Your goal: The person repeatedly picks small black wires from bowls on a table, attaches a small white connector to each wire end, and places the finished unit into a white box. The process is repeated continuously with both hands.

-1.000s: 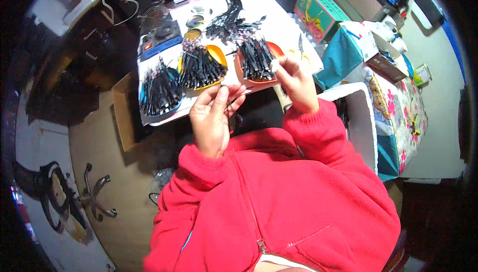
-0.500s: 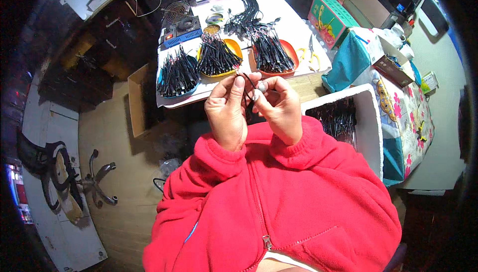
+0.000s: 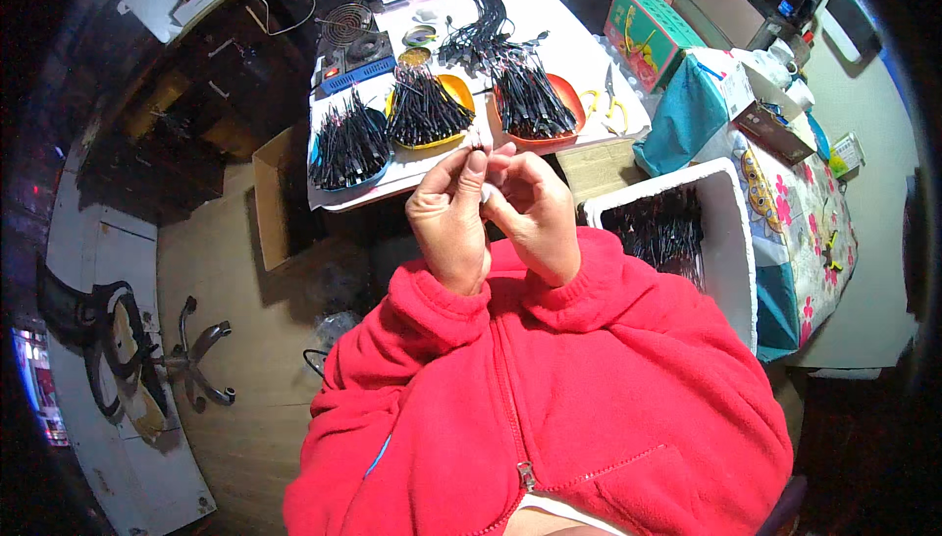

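Just in front of the table's near edge, my two hands are close together with the fingers pinched. My left hand (image 3: 446,217) grips a thin black cable (image 3: 478,147) between thumb and index finger, with a little of its end showing above them. My right hand (image 3: 538,217) is closed against the left at the same cable; most of it is hidden behind the fingers. Beyond them, bundles of short black cables with bare, reddish ends lie in a blue tray (image 3: 370,182), a yellow tray (image 3: 461,94) and a red-orange tray (image 3: 567,96).
More black cables (image 3: 479,30) lie across the white table (image 3: 564,30). Scissors with yellow handles (image 3: 613,104) are at its right, a blue device with a coil (image 3: 358,75) at its left. A white foam box (image 3: 731,212) of cables stands by my right arm, a cardboard box (image 3: 275,202) to the left.
My right hand has moved left and closed up against my left hand. The stretch of black cable seen between them earlier is now mostly hidden.
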{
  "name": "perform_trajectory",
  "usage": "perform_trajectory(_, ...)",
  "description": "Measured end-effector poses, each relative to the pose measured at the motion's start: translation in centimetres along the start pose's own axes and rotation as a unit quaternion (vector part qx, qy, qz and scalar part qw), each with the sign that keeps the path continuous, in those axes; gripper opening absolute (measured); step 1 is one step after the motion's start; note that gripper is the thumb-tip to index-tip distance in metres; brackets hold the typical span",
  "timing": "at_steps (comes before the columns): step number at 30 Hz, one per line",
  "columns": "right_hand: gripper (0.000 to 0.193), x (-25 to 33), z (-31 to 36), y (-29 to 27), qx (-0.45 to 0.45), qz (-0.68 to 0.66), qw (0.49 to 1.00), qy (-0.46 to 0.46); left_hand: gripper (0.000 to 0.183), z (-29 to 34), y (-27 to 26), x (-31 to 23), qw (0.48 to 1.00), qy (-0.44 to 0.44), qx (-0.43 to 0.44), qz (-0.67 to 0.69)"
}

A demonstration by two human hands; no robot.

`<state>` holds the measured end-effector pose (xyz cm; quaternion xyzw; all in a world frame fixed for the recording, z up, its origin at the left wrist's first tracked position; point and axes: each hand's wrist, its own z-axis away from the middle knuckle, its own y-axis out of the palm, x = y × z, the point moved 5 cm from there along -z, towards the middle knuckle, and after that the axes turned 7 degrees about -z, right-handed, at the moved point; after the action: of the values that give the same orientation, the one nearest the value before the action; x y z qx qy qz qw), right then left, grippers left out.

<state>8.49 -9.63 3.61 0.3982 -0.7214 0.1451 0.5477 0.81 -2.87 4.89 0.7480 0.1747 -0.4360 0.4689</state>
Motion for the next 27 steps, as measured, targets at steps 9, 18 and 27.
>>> perform_trajectory(9,0.012,3.7,-3.5,-1.6,0.182,-0.108,0.976,0.05,0.016,0.5,-0.7,-1.4,0.995,-0.008,0.057,-0.078)
perform_trajectory(18,0.008,3.4,-3.4,-1.5,0.21,-0.146,0.961,0.101,0.016,0.8,-0.2,-1.1,0.991,-0.041,0.081,-0.101)
perform_trajectory(27,0.012,0.7,-2.0,-0.8,0.169,-0.435,0.847,0.255,0.018,0.8,-0.9,0.4,0.985,-0.131,0.11,-0.016)
